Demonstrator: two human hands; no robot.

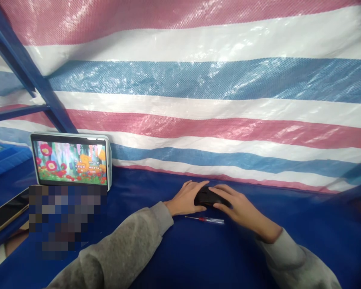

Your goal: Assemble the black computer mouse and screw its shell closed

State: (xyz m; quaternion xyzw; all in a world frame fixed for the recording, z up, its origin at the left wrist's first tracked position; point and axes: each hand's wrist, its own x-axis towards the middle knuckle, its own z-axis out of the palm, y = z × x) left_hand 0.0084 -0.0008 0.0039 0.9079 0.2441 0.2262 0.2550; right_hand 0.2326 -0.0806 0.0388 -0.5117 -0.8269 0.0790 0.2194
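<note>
The screwdriver handle (pixel 215 220) looks like glossy clear plastic, the sheeting (pixel 198 80) shiny woven plastic.

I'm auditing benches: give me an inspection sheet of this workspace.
Surface: dark blue tabletop.
Job's things: black, rounded, mouse-like object; slim screwdriver with clear handle and red collar, lying on its near side.
Clutter: pale-cased rectangular tablet, screen lit, standing at left; black, gold-edged flat device nearby; low blue tray, far left.
Hands: left hand and right hand hold the object from either side.
Cables: nothing seen.
Surroundings: red-white-blue striped woven plastic sheeting behind; dark blue bars at left.
</note>
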